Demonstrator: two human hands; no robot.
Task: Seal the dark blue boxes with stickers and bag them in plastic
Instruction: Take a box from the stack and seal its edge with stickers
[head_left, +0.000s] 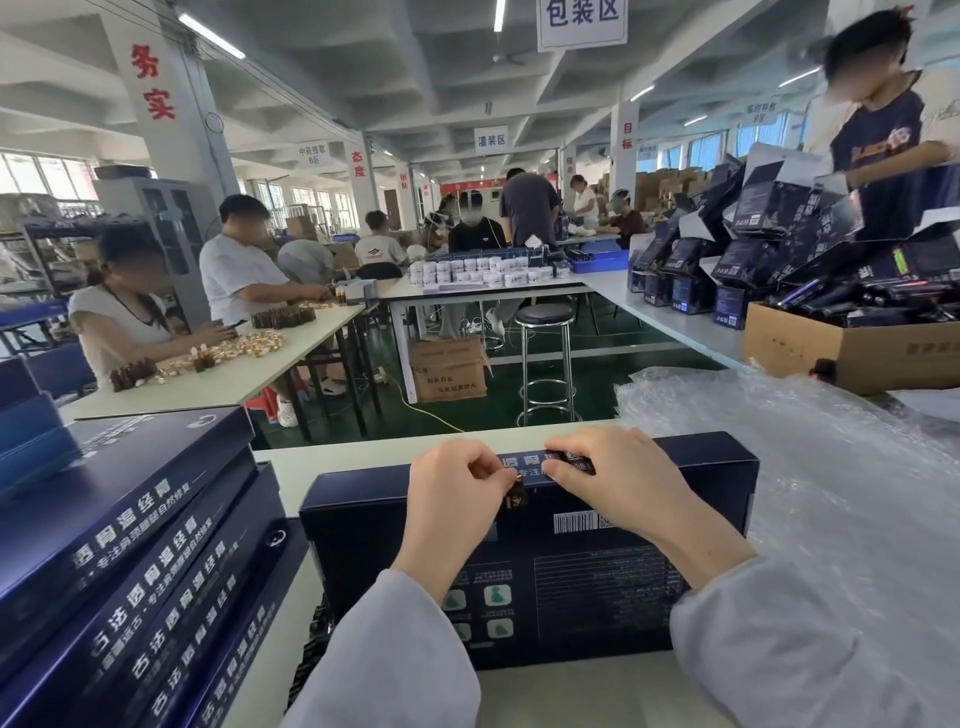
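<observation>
- Pinches a small dark sticker (515, 496) between thumb and fingertips of the left hand (452, 488), right at the far upper edge of the dark blue box (597, 587).
- Grips that same edge with the right hand (618, 473), just to the right of the pinch, fingers curled over the rim and bearing down on it.
- Keeps the box directly beneath both wrists, flat on the table (283, 478), barcode face up and the printed far side under the fingertips.
- Points, as a judgement, to the sealing step: sticker at the line where the top face meets the far side, apparently part-way onto the card. Cannot tell how much of it already adheres.
- Calls next for smoothing the sticker down across that line, with the right hand holding the edge shut so the seal does not wrinkle or lift.
- Calls after that for bagging: a reach to the right of the grip, toward the crumpled clear plastic (831, 467) spread just beside the box.
- Leaves a stack of matching boxes (135, 545) to the left of the grip, close against the held box; sealed or not, cannot tell.
- Sets a cardboard carton (852, 353) well beyond the plastic, far right of the grip.
</observation>
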